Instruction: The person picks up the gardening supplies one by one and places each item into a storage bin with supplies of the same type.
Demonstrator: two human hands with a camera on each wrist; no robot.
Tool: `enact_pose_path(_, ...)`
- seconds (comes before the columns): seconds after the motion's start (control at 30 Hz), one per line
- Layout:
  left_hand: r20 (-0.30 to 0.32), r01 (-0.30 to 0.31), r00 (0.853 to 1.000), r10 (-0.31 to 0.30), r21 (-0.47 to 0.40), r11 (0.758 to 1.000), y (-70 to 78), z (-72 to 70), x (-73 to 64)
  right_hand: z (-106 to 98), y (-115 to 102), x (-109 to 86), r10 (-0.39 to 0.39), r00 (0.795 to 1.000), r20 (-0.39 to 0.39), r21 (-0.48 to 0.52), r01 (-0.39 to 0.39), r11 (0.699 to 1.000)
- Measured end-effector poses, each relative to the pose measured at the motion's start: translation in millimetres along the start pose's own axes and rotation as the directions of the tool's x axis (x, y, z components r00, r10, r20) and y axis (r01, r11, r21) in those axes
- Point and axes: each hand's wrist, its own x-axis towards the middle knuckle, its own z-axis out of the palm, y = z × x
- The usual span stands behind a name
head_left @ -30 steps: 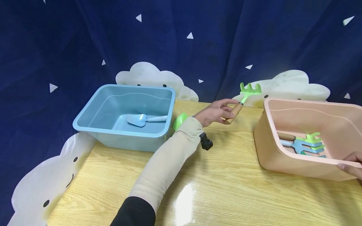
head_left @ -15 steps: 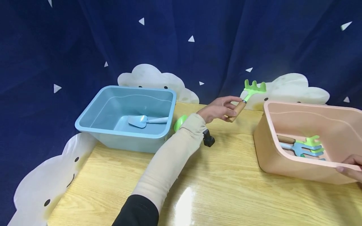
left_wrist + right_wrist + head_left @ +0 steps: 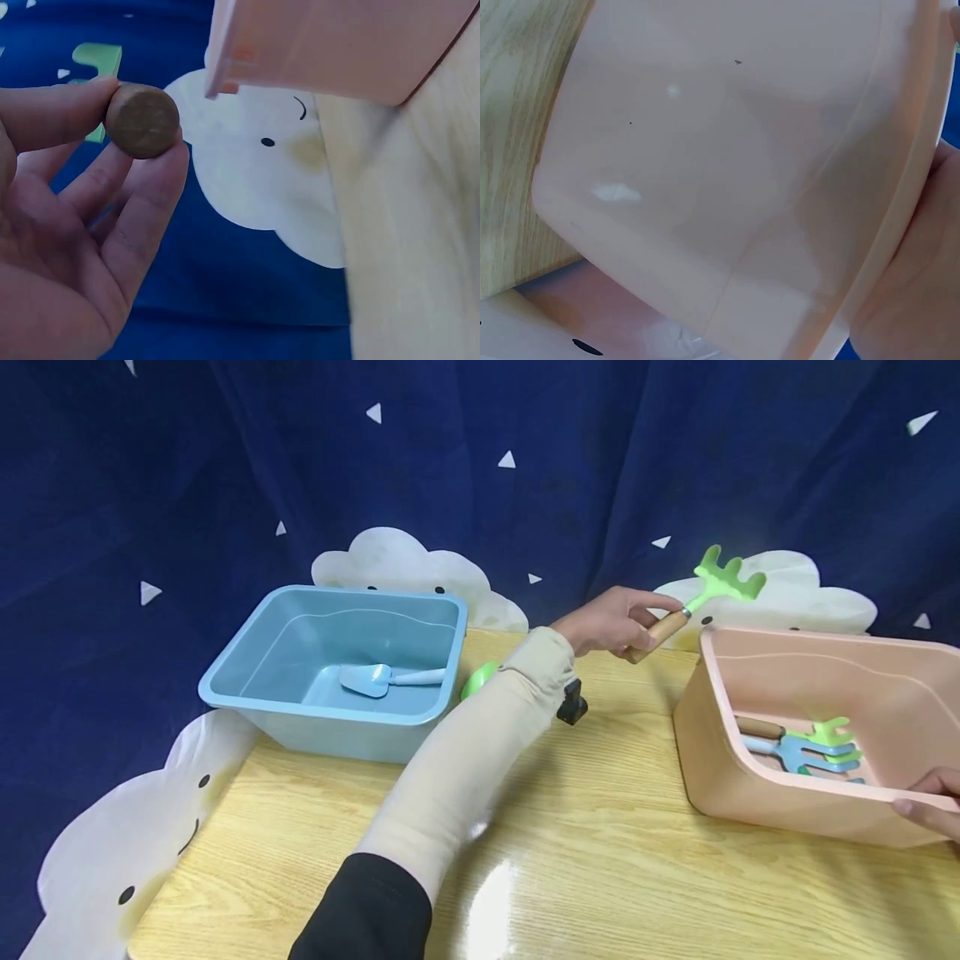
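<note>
My left hand (image 3: 618, 622) pinches the wooden handle (image 3: 142, 121) of a small green hand rake (image 3: 726, 581) between thumb and fingers. Tines up and tilted to the right, the rake hangs above the table just left of the pink bin (image 3: 720, 768). In the left wrist view the handle's round end faces the camera. At the far right, my right hand (image 3: 936, 802) grips the bin's front rim, thumb outside and fingers over the inside. The bin's outer wall (image 3: 705, 150) fills most of the right wrist view. Inside it lie a blue hand fork (image 3: 798, 752) and another green rake (image 3: 831, 732).
A blue bin (image 3: 322, 714) stands at the left with a light blue trowel (image 3: 367, 680) inside. Beside its right wall a green piece (image 3: 477, 679) shows, partly hidden by my left sleeve. A dark blue curtain (image 3: 525, 510) hangs behind the wooden table (image 3: 600, 843).
My left hand has carried the green rake to the right and slightly up, closer to the pink bin. My right hand has stayed on the rim.
</note>
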Motion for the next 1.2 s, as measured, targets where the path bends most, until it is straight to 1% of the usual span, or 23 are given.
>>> enact_pose_path(0.07,0.021,-0.012,1.000,0.011,0.036,0.999,9.3,1.1,2.2,-1,-2,-0.1,-0.028,1.000,0.001,-0.013,0.028,1.000)
enact_pose_path(0.13,0.046,-0.029,0.999,0.026,0.059,0.998,17.1,2.9,4.7,-1,-10,-0.1,-0.065,0.998,0.010,-0.021,0.065,0.998)
enact_pose_path(0.2,0.070,-0.043,0.997,0.038,0.077,0.996,23.9,6.4,7.4,-3,-13,0.0,-0.071,0.997,0.020,-0.047,0.072,0.996)
enact_pose_path(0.3,0.087,-0.053,0.995,0.045,0.089,0.995,30.3,12.4,10.1,-2,-14,1.6,-0.062,0.998,0.015,-0.060,0.063,0.996)
enact_pose_path(0.43,0.088,-0.041,0.996,0.034,0.081,0.996,36.3,24.9,15.9,-2,-9,2.6,-0.043,0.999,-0.020,-0.023,0.043,0.999)
enact_pose_path(0.5,0.087,-0.038,0.996,0.029,0.103,0.994,38.2,31.0,19.2,-2,-5,2.4,-0.039,0.998,-0.040,-0.042,0.038,0.998)
enact_pose_path(0.57,0.086,-0.047,0.996,0.034,0.153,0.987,39.8,36.1,22.3,-3,-2,2.3,-0.025,0.999,-0.048,-0.076,0.021,0.997)
enact_pose_path(0.6,0.087,-0.054,0.995,0.039,0.184,0.982,40.7,38.3,23.6,-3,-1,2.5,-0.030,0.998,-0.053,-0.091,0.025,0.995)
enact_pose_path(0.7,0.096,-0.075,0.994,0.050,0.279,0.957,43.7,44.1,27.3,-2,-7,2.6,-0.047,0.997,-0.054,-0.122,0.040,0.992)
enact_pose_path(0.77,0.099,-0.090,0.993,0.059,0.345,0.934,45.1,47.4,29.3,1,-13,3.3,-0.062,0.997,-0.044,-0.102,0.057,0.993)
enact_pose_path(0.83,0.122,-0.100,0.991,0.057,0.380,0.920,45.4,51.2,31.0,2,-15,3.5,-0.067,0.997,-0.045,-0.092,0.063,0.994)
enact_pose_path(0.87,0.134,-0.099,0.990,0.050,0.392,0.915,45.6,53.5,31.8,2,-11,3.8,-0.071,0.996,-0.048,-0.094,0.066,0.993)
enact_pose_path(0.93,0.148,-0.094,0.989,0.033,0.432,0.897,45.6,58.5,33.9,-2,3,3.9,-0.044,0.998,-0.042,-0.079,0.040,0.996)
enact_pose_path(1.0,0.150,-0.084,0.989,0.015,0.464,0.882,46.6,63.8,36.3,-7,25,4.1,-0.036,0.998,-0.045,-0.086,0.032,0.996)
enact_pose_path(1.1,0.121,-0.091,0.992,0.027,0.561,0.823,49.6,70.8,40.2,-17,57,4.8,0.004,1.000,-0.025,-0.105,-0.007,0.994)
enact_pose_path(1.17,0.111,-0.104,0.993,0.045,0.612,0.784,52.2,76.8,43.3,-23,73,4.8,-0.004,0.999,-0.038,-0.141,-0.002,0.990)
enact_pose_path(1.2,0.113,-0.110,0.992,0.050,0.633,0.766,52.9,80.0,44.5,-26,80,4.4,0.007,0.999,-0.040,-0.156,-0.013,0.988)
